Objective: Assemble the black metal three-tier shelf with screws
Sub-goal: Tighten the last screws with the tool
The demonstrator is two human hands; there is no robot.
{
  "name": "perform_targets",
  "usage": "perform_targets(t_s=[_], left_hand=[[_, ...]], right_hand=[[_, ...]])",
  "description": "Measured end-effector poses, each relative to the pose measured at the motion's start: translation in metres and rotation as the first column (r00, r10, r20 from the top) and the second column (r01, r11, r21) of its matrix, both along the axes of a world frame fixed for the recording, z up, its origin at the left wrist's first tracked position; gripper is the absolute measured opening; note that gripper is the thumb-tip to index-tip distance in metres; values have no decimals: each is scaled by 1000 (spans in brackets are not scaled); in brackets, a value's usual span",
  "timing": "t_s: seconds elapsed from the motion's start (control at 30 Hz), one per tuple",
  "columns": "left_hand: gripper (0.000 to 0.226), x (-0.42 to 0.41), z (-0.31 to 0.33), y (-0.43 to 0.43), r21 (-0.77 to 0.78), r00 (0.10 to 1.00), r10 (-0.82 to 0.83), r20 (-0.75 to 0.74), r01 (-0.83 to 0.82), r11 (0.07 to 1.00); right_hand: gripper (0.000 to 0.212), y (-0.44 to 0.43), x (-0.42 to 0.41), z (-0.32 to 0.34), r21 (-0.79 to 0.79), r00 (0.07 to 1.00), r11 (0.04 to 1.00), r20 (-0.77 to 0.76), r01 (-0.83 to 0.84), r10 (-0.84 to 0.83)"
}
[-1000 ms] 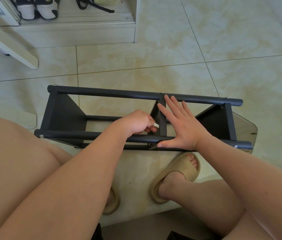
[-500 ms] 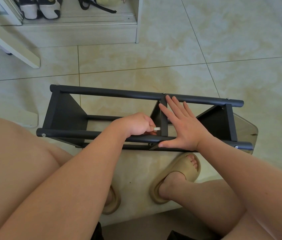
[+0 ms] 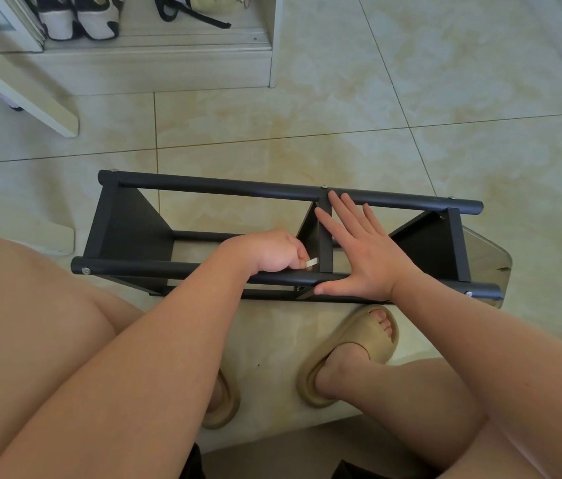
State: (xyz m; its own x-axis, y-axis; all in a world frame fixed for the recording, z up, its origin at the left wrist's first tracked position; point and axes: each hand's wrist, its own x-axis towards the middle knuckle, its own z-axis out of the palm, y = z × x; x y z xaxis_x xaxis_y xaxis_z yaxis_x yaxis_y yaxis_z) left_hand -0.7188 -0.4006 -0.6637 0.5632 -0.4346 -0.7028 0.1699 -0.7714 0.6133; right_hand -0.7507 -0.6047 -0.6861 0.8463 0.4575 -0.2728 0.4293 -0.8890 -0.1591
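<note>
Tightening a joint on the black shelf (image 3: 203, 186), laid on its side on the tiled floor (image 3: 376, 133) just ahead of the knees, probably at the junction of middle tier (image 3: 325, 236) and near pole (image 3: 155, 267). Gripping a small silvery tool (image 3: 311, 262) in the curled fingers of the left hand (image 3: 269, 250), close beside that tier. Bracing with the right hand (image 3: 365, 257), fingers straight and spread, holding nothing, palm flat across tier and near pole. Best to press that palm down firmly, seat the tool squarely before turning, turn in short strokes, and stop at snug rather than forcing the thread. Hidden under the left knuckles: the tool's tip and any screw being driven. Hard to make out: a small fitting (image 3: 298, 288) just below the near pole, and a translucent sheet (image 3: 486, 254) at the shelf's right end. Cut off at the top edge: shoes (image 3: 79, 19) on a low ledge (image 3: 151, 63).
</note>
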Motion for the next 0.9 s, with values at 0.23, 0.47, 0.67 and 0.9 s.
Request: perform_targets(t_s=[0.23,0.47,0.67,0.9], left_hand=[[22,1,-4,5,-46,992,105,74,-102,994],[19,-1,-3,2,-78,968,225,111,-218,973],[9,0,-6,1,-182,926,376,-19,-373,910],[13,1,-12,-6,-161,882,467,-56,-470,868]], right_hand=[[125,0,0,0,6,1000,1000,2,5,-5],[125,0,0,-1,11,1000,1000,3,5,-5],[124,0,0,-2,29,1000,1000,1,6,-6],[124,-1,1,-2,31,1000,999,1,8,-8]])
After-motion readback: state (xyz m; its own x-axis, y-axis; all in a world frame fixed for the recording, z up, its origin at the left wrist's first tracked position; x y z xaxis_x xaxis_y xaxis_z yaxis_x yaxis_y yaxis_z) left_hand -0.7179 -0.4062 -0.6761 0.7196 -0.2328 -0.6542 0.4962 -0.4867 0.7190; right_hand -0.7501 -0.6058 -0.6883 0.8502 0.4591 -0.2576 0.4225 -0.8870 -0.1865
